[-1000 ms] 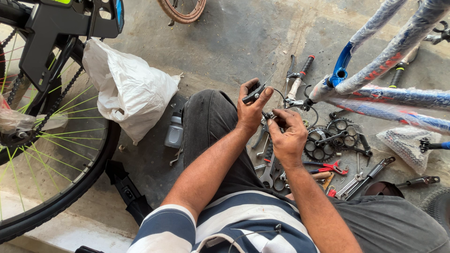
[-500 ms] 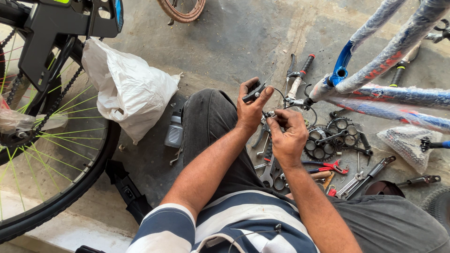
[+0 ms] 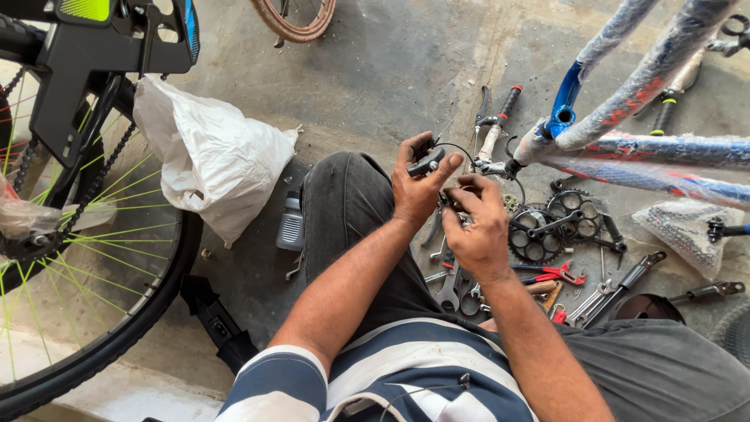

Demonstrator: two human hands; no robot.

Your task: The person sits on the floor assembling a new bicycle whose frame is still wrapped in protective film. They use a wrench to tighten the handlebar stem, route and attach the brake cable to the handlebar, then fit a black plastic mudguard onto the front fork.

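**Small black brake part with cable, held in both hands, centre of frame**

Location: just above centre, over the raised knee, clear of the concrete floor (image 3: 406,70).

Grip: left hand (image 3: 418,184) closed around black brake lever (image 3: 426,162), thumb on top. Right hand (image 3: 478,227) with fingers pinched shut on small metal fitting (image 3: 453,202) just beside it; exact shape hidden.

Handling, judged: light, rigid, hard plastic or metal; likely greasy, so slippery. Best held by the body, not by the thin black cable (image 3: 457,148), springy and prone to kink.

Surroundings: toothed steel chainrings (image 3: 539,234) right of centre; spanners and red-handled pliers (image 3: 556,273) below; wrapped blue bicycle frame (image 3: 641,148) upper right; crumpled white bag (image 3: 211,156) upper left; spoked wheel (image 3: 94,258) at left edge; small grey bottle (image 3: 291,223) beside the knee.
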